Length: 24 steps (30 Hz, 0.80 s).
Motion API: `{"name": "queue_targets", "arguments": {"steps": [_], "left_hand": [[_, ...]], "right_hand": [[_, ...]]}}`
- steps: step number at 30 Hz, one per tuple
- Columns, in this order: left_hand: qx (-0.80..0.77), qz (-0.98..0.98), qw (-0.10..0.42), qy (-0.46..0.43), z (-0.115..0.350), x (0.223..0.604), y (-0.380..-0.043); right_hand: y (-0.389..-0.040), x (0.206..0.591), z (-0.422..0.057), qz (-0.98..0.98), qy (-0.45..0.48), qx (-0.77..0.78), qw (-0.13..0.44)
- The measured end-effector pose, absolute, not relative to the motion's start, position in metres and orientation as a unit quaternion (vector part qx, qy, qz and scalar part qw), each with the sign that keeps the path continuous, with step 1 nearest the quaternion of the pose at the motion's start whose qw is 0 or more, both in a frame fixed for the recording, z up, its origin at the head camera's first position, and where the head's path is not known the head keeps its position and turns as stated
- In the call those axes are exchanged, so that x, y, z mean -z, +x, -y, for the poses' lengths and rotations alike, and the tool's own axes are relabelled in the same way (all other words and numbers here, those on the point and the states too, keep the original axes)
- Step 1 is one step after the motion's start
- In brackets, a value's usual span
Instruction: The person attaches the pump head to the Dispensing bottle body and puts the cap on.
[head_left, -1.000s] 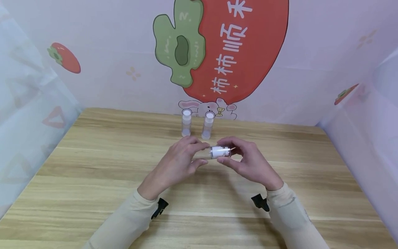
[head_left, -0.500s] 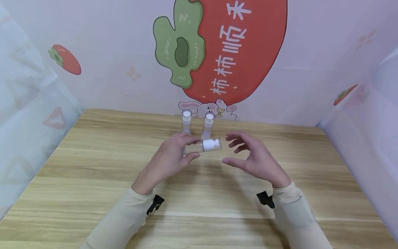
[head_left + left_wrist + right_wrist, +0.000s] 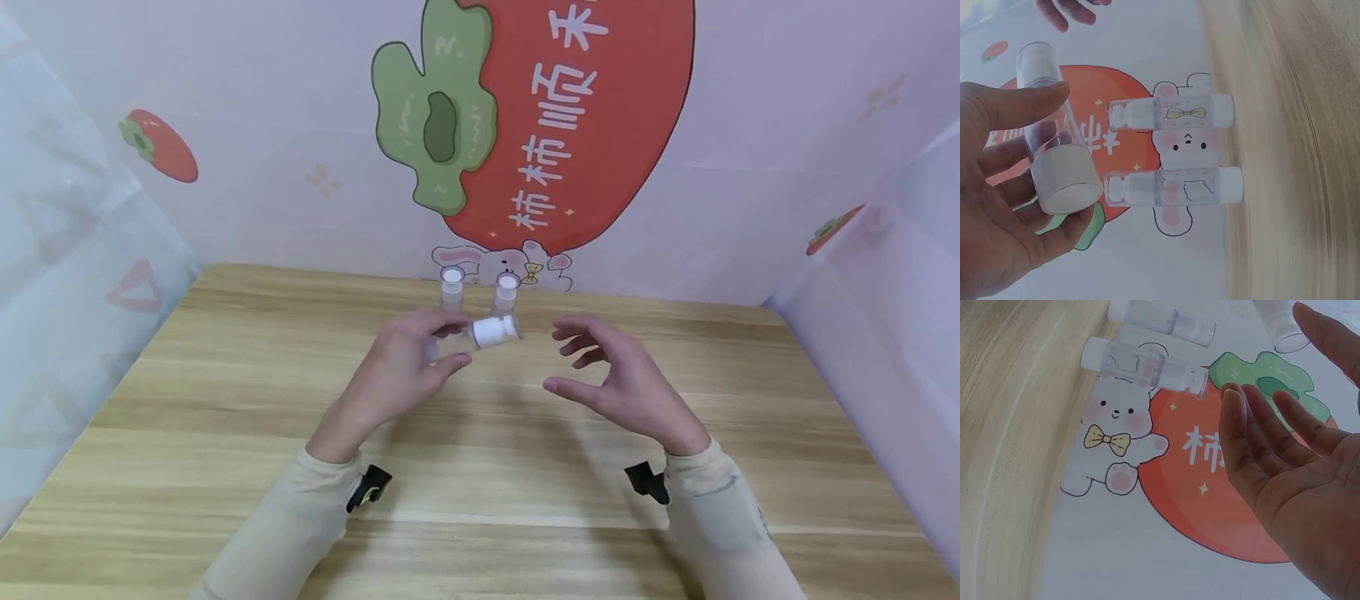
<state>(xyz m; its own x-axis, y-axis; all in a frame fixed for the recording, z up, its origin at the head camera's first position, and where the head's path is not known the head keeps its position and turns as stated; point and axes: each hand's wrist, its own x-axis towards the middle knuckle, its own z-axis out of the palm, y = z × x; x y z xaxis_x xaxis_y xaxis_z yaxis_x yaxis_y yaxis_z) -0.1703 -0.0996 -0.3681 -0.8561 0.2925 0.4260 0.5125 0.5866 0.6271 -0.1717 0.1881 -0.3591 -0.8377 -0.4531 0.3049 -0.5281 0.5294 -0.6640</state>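
My left hand (image 3: 397,362) grips a clear pump bottle (image 3: 1063,125) with a white base and a white pump under a transparent cap. The bottle lies tilted in the grasp, its cap end pointing right in the head view, above the table. My right hand (image 3: 622,375) is apart from it to the right, holding nothing, with fingers loosely bent and thumb spread. Two matching bottles stand upright at the back of the table: a left bottle (image 3: 452,287) and a right bottle (image 3: 506,292). The held bottle partly hides their lower parts in the head view.
The wooden table (image 3: 525,533) carries the standing bottles close to its back edge. Behind them rises a printed backdrop (image 3: 300,217) with a large red fruit and a rabbit. White side sheets (image 3: 885,333) border the table. Each wrist wears a black camera mount (image 3: 648,482).
My right hand has let go of the bottle's cap end and drawn back to the right. My left hand has carried the bottle leftward and toward the standing bottles, tilting its cap end up.
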Motion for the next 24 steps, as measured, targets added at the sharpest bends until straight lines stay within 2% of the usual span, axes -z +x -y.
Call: {"name": "queue_targets", "arguments": {"steps": [17,24], "left_hand": [[0.547,0.817,0.149,-0.103,0.125,0.374,-0.188],[0.592,0.793,0.127,-0.071,0.132,0.379,-0.193]], "right_hand": [[-0.172,0.360,-0.192,0.882,0.288,-0.371,0.029],[-0.172,0.361,-0.191,0.888,0.287,-0.358,0.017]]}}
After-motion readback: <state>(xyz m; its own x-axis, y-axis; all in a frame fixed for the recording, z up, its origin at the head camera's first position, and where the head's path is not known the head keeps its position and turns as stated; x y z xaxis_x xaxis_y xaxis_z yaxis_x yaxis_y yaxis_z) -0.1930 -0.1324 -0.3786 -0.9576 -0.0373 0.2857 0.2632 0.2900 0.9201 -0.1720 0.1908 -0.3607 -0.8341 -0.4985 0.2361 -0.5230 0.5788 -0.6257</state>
